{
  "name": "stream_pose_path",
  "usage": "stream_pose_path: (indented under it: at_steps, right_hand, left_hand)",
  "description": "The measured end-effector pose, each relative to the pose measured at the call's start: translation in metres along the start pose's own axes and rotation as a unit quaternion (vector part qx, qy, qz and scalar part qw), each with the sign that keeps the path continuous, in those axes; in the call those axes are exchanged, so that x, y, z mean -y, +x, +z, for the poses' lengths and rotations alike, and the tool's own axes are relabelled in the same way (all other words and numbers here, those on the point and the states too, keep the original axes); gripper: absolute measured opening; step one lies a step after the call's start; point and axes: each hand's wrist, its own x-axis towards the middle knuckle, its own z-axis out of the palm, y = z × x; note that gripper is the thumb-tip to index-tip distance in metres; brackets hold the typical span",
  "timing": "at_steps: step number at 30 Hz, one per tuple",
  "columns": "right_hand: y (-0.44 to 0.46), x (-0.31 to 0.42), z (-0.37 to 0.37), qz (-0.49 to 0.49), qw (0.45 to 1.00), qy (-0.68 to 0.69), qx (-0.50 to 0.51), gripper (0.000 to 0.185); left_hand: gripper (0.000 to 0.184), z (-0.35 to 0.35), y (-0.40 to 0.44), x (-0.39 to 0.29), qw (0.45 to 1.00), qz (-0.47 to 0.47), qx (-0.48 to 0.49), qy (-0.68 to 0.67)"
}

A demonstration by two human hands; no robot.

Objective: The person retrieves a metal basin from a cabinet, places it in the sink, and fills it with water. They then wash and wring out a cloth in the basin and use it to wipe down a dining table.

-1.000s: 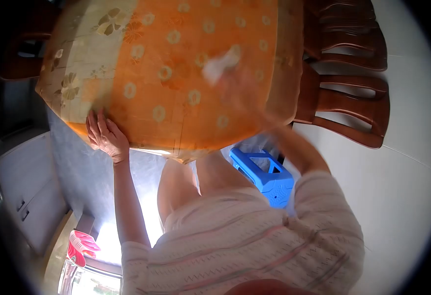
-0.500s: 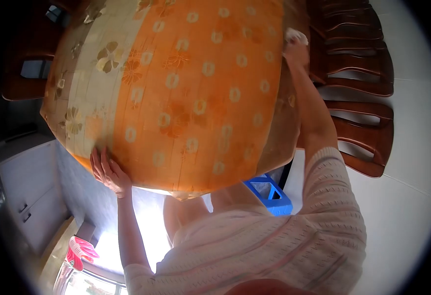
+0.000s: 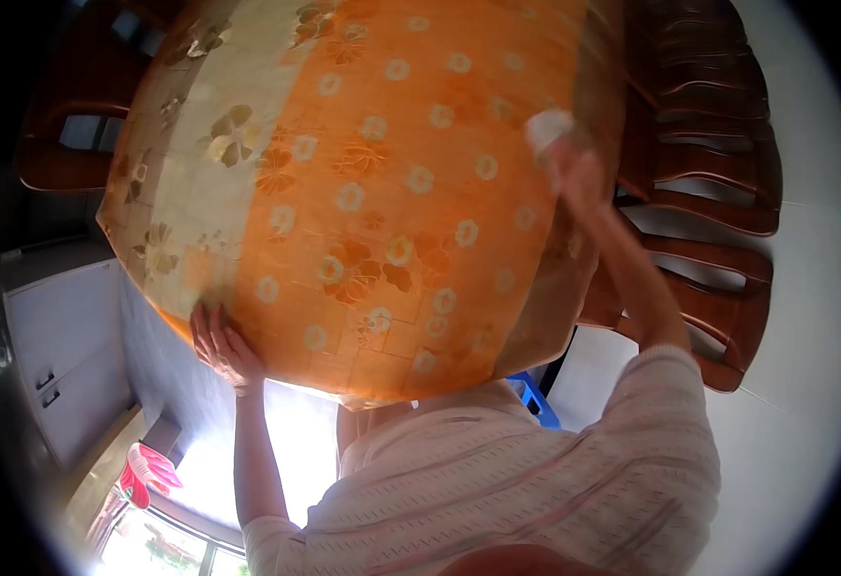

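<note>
An orange and cream patterned tablecloth [image 3: 382, 202] covers the table and hangs over its near edge. My left hand [image 3: 227, 353] lies flat on the cloth near the left front edge, fingers spread and holding nothing. Over the right part of the cloth, my right hand [image 3: 579, 175] grips a white cloth [image 3: 547, 129], somewhat blurred by motion. The white cloth sticks out beyond my fingers, at the table's surface.
Wooden chairs [image 3: 718, 307] line the right side, and another chair [image 3: 56, 149] stands at the upper left. Part of a blue stool [image 3: 536, 403] shows below the table's front edge. A white cabinet [image 3: 70, 336] and a pink item [image 3: 147, 472] are at the left.
My right hand has swept across the cloth to the right side, then back slightly inward. My left hand stays by the front edge. The view has shifted, showing less of the blue stool.
</note>
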Motion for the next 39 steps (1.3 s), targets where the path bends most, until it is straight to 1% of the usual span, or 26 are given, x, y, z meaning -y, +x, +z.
stream_pose_path:
  at_steps: [1,2,4,6,8,9,10,11,13,14,16,17,19,20,21,23,25,27,29,30,33,34,35,36,37,39]
  right_hand:
    - [0.036,-0.013,-0.013,0.069,0.993,-0.003,-0.099,0.019]
    - [0.061,-0.053,0.007,0.124,0.977,-0.121,-0.123,0.023]
    - [0.111,-0.053,0.021,0.283,0.955,-0.051,-0.068,0.014]
    - [0.133,0.006,0.038,0.119,0.981,0.054,-0.146,0.03]
    - [0.106,0.127,0.054,0.168,0.925,0.333,-0.077,0.021]
    - [0.074,0.187,0.058,0.268,0.839,0.474,0.019,0.015]
    - [0.032,0.235,0.08,0.127,0.927,0.351,0.038,0.009]
    - [-0.011,0.269,0.094,-0.02,0.975,0.214,0.053,0.012]
    - [-0.067,0.301,0.031,-0.275,0.937,0.206,0.065,0.022]
    - [-0.079,0.304,0.004,-0.274,0.929,0.207,0.137,0.025]
    - [-0.094,0.262,0.004,-0.255,0.925,0.26,0.108,0.018]
    - [-0.089,0.276,-0.006,-0.066,0.944,0.322,-0.022,0.009]
    - [-0.09,0.241,-0.035,0.179,0.955,0.236,0.029,0.012]
    - [-0.106,0.169,-0.057,0.228,0.947,0.096,0.207,0.014]
    - [-0.129,0.127,-0.031,0.164,0.979,0.099,-0.064,0.015]
    - [-0.133,0.091,-0.017,0.342,0.93,-0.07,-0.115,0.013]
    - [-0.118,0.061,0.013,0.433,0.892,-0.094,-0.095,0.023]
    - [-0.068,0.129,0.034,0.37,0.919,-0.098,-0.097,0.024]
    - [0.003,0.243,0.059,0.281,0.954,-0.075,-0.077,0.024]
    - [0.034,0.302,0.069,0.235,0.969,-0.061,-0.051,0.024]
    - [0.105,0.442,0.075,0.128,0.99,-0.001,0.067,0.024]
    - [0.12,0.465,0.072,0.127,0.982,0.097,0.098,0.024]
    - [0.127,0.47,0.079,0.152,0.928,0.328,0.087,0.023]
    - [0.134,0.475,0.086,0.179,0.821,0.537,0.068,0.022]
    - [0.142,0.476,0.092,0.195,0.669,0.715,0.049,0.022]
    - [0.153,0.441,0.099,0.141,0.689,0.711,0.026,0.024]
  left_hand:
    - [0.034,0.0,0.001,0.0,1.0,-0.005,0.003,-0.001]
    - [0.034,0.0,0.001,-0.002,1.0,-0.011,0.007,-0.001]
    - [0.035,-0.001,-0.003,0.0,1.0,-0.018,0.015,-0.002]
    - [0.037,0.001,-0.004,0.004,1.0,-0.017,0.02,-0.01]
    - [0.035,0.003,-0.004,0.003,1.0,-0.016,0.007,-0.024]
    - [0.034,0.002,-0.004,0.003,0.999,-0.014,0.0,-0.031]
    - [0.034,0.002,-0.004,0.004,0.999,-0.012,-0.001,-0.033]
    - [0.034,0.004,-0.005,0.006,0.999,-0.01,-0.003,-0.033]
    - [0.035,0.002,-0.004,0.008,0.999,-0.012,-0.004,-0.034]
    - [0.035,0.002,-0.004,0.007,0.999,-0.017,-0.001,-0.036]
    - [0.035,0.002,-0.005,0.005,0.999,-0.026,0.004,-0.04]
    - [0.035,0.001,-0.006,0.006,0.999,-0.026,0.0,-0.047]
    - [0.035,0.003,-0.006,0.006,0.998,-0.024,-0.012,-0.065]
    - [0.035,0.002,-0.006,0.005,0.996,-0.024,-0.022,-0.079]
    - [0.035,0.003,-0.005,0.007,0.995,-0.015,-0.031,-0.096]
    - [0.035,0.006,-0.008,0.013,0.991,0.007,-0.045,-0.13]
    - [0.035,-0.004,-0.012,0.025,0.977,0.034,-0.015,-0.21]
    - [0.035,-0.021,-0.007,0.046,0.949,0.034,0.037,-0.31]
    - [0.035,-0.054,0.007,0.063,0.899,-0.004,0.114,-0.424]
    - [0.036,-0.062,0.015,0.079,0.885,0.003,0.102,-0.453]
    - [0.037,-0.076,0.037,0.128,0.908,0.019,0.104,-0.404]
    - [0.038,-0.078,0.046,0.14,0.916,0.022,0.108,-0.386]
    - [0.04,-0.081,0.055,0.149,0.919,0.03,0.103,-0.38]
    - [0.04,-0.082,0.062,0.156,0.921,0.028,0.099,-0.376]
    - [0.041,-0.083,0.067,0.162,0.922,0.026,0.096,-0.375]
    - [0.041,-0.082,0.076,0.166,0.928,0.023,0.096,-0.359]
